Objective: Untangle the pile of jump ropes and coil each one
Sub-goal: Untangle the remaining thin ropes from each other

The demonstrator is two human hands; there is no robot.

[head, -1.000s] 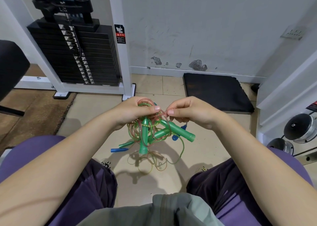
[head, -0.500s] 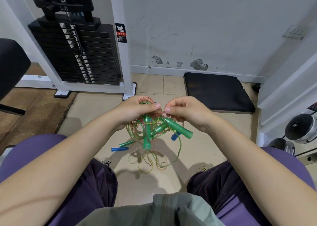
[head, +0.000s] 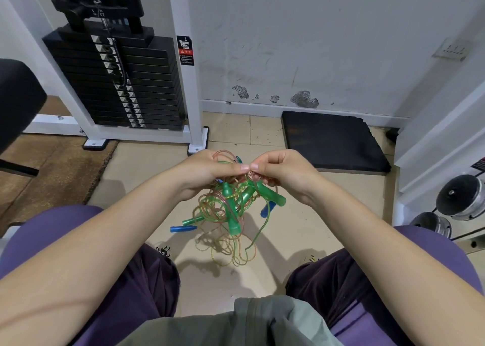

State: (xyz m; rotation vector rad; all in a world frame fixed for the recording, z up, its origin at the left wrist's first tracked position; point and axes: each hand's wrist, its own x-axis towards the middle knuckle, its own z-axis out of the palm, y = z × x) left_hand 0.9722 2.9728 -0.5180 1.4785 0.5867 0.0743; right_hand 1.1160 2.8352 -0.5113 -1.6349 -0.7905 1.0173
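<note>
Left hand [head: 207,171] and right hand [head: 280,169] are pinching the tangled clump of translucent green and pink plastic jump ropes [head: 228,206]; hard pulling is risking tighter knots

Wall [head: 328,38]: white, scuffed, paint chipped above the skirting. Floor [head: 147,177]: beige tiles; brown mat [head: 49,172] at left. Weight stack [head: 118,83]: black plates in a white frame [head: 187,88] with a warning label [head: 185,50]. Black foam pad [head: 333,142] lay against the wall. Chrome dumbbells [head: 459,201] at right. Wall socket [head: 450,49] upper right.
</note>
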